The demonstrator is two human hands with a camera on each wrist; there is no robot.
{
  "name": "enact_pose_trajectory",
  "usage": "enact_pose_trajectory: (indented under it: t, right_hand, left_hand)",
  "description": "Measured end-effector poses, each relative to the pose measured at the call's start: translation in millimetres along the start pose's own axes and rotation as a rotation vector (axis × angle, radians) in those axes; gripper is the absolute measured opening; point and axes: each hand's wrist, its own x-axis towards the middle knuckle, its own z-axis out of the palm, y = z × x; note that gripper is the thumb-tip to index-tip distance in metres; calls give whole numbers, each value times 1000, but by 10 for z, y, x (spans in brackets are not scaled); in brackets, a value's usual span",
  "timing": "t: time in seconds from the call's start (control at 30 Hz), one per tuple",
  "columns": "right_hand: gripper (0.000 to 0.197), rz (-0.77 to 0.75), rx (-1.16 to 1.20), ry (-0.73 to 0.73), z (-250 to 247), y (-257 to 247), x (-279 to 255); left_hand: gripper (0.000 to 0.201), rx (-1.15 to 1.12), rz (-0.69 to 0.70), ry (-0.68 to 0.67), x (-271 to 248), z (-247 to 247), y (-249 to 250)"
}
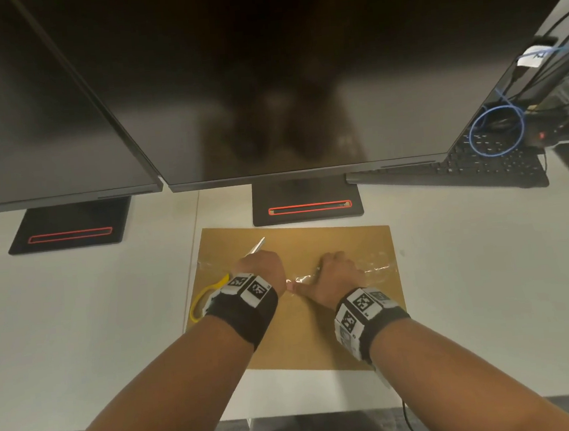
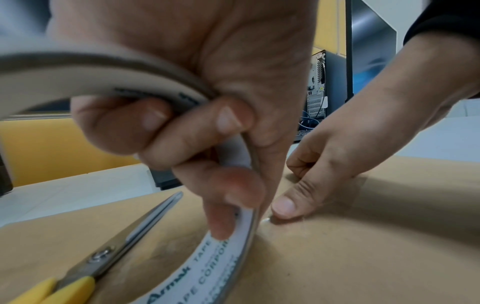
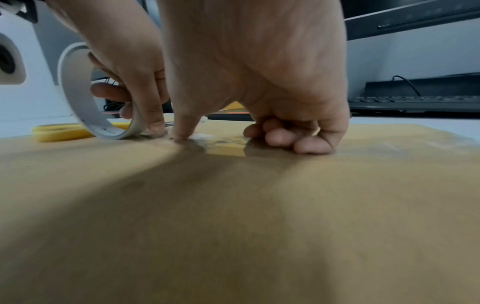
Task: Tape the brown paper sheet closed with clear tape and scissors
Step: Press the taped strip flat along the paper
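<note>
The brown paper sheet lies flat on the white desk. A wrinkled strip of clear tape runs across its middle. My left hand grips the tape roll, fingers curled through its white core, and the roll stands on edge on the paper. My right hand is just right of it. Its thumb presses the tape onto the paper beside the roll, and its other fingers are curled against the sheet. The yellow-handled scissors lie closed on the paper under my left wrist, blades pointing away.
Two dark monitors hang over the back of the desk, their black stands just beyond the paper. A black keyboard and a blue cable loop sit at the back right. The desk's front edge is near my elbows.
</note>
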Motion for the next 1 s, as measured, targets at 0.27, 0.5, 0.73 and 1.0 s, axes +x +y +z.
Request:
enact_pose_trajectory:
  t: [0.27,0.5,0.73,1.0]
  right_hand:
    - [97,39,18,-71,-51,-46,23]
    - [56,-69,209,-177,-216,142,139]
    - [34,-147,257,-161,-259,240,102]
    - [25,-135,374,-137,-291,271,74]
  left_hand:
    - [21,19,53,71,-100,82,-103]
    - [31,339,248,244,-283,434,-237]
    - [26,145,217,287,-323,524,-297]
    - [31,-188,104,155,-309,630,-248]
